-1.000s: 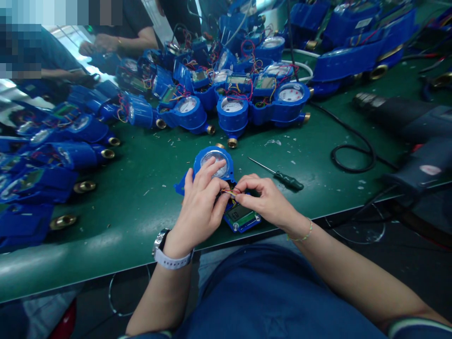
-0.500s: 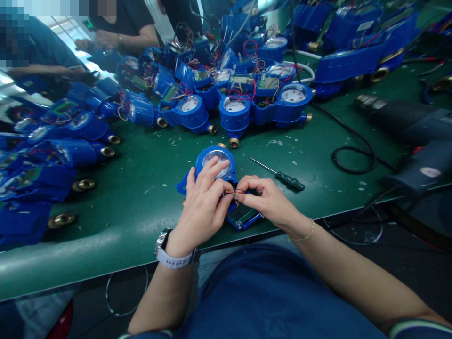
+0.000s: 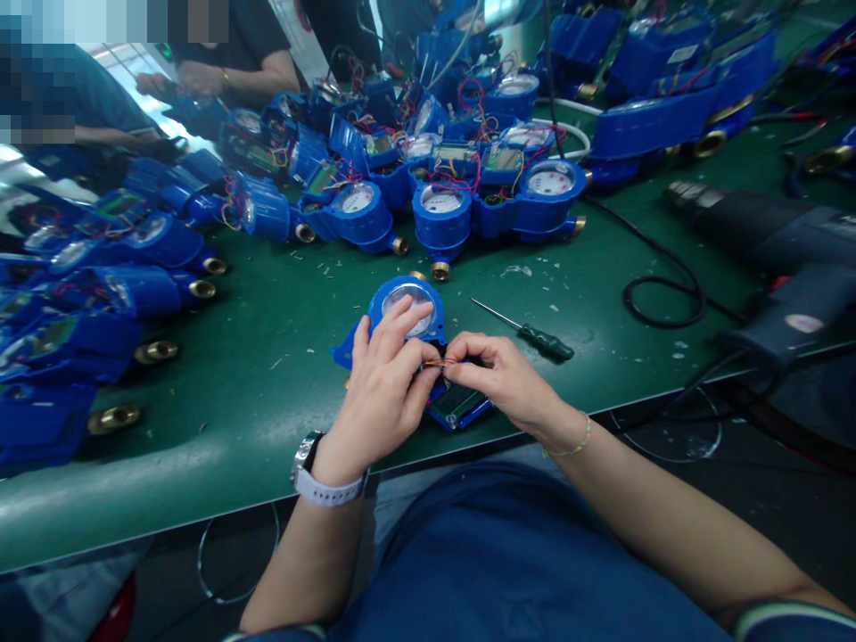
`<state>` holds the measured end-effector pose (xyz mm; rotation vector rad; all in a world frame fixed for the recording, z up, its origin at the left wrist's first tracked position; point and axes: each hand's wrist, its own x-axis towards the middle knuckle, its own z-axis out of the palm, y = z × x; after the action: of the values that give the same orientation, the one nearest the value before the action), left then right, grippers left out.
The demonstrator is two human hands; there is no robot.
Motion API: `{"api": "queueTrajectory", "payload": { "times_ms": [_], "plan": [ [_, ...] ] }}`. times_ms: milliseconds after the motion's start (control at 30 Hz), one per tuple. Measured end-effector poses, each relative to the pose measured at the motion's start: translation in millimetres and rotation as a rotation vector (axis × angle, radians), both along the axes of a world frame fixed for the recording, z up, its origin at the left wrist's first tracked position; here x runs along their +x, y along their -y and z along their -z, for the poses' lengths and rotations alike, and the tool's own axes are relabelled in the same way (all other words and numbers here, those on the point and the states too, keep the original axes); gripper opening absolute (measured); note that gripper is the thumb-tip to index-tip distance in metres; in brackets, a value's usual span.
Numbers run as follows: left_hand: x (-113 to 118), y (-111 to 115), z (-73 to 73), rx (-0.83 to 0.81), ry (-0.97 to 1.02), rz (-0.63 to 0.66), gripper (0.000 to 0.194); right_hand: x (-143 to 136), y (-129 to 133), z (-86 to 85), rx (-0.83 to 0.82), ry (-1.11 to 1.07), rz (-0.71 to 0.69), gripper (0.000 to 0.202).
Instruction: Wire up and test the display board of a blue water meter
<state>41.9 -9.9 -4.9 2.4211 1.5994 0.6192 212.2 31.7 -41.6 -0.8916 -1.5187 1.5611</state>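
Note:
A blue water meter [image 3: 381, 299] with a round clear dial lies near the table's front edge. Its display module [image 3: 461, 406] is tilted toward me, below the dial. My left hand [image 3: 388, 383] reaches across the meter, thumb and index finger pinching thin coloured wires [image 3: 438, 363], other fingers spread over the dial. From the right, my right hand [image 3: 501, 374] pinches the same wires, its fingertips close to the left ones. The wires run between both pinches; their ends are hidden by the fingers. A dark green screwdriver [image 3: 545, 341] lies right of the meter.
Several blue water meters [image 3: 441, 214] with loose wires crowd the back, and more meters [image 3: 153, 285] line the left. A heat gun [image 3: 769, 259] lies at the right with its black cable [image 3: 669, 285]. A co-worker's hands [image 3: 201, 78] show at the back left.
Both hands keep their pinch on the wires with hardly any movement. The view has shifted slightly; the meter and tools lie as before.

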Motion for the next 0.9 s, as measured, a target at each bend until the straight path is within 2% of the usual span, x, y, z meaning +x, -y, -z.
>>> {"api": "queueTrajectory", "payload": {
  "times_ms": [133, 267, 400, 533, 700, 900],
  "plan": [
    [0.2, 0.7, -1.0, -0.014, 0.026, -0.023, 0.009, 5.4, -0.3, 3.3, -0.022, -0.010, -0.021, 0.010],
    [-1.8, 1.4, -1.0, -0.061, 0.066, -0.035, 0.010, 13.8, 1.5, 9.7, -0.138, -0.090, -0.033, 0.019],
    [-4.3, 1.1, 0.6, -0.071, 0.087, -0.046, 0.010, 22.7, 6.5, 21.8, -0.173, -0.183, 0.054, 0.026],
    [-5.2, 0.3, 2.2, -0.054, 0.071, -0.048, 0.011, 32.3, 14.9, 37.4, -0.188, -0.166, -0.010, 0.030],
    [-5.5, -2.7, 2.3, -0.002, 0.033, -0.042, 0.020, 36.1, 25.5, 45.6, -0.070, -0.075, -0.094, 0.039],
    [-4.8, -7.7, 0.8, 0.060, 0.049, -0.018, 0.028, 26.7, 31.8, 40.9, 0.089, 0.135, -0.017, 0.047]
  ]
}}
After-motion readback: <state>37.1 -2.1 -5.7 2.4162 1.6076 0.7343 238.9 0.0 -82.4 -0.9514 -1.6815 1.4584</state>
